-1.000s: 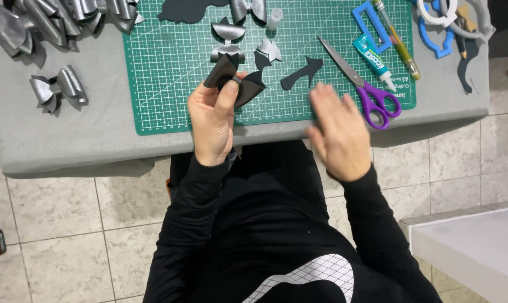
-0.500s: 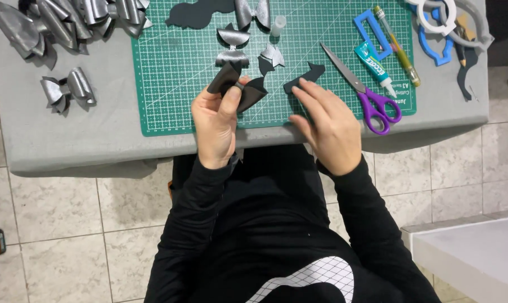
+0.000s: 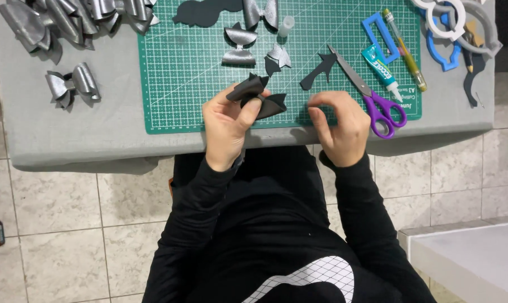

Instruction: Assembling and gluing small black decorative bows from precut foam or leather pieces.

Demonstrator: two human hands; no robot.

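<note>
Over the green cutting mat's (image 3: 181, 67) near edge: a folded black bow piece (image 3: 257, 96), long axis running toward the purple scissors (image 3: 372, 95).
Left hand (image 3: 226, 126) pinches it, thumb and fingers clamped on its fold; right hand (image 3: 341, 126) rests curled beside it, fingertips together, holding nothing visible.

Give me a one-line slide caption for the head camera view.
Left hand pinches a folded black bow piece over a green cutting mat, right hand beside purple-handled scissors.
</note>
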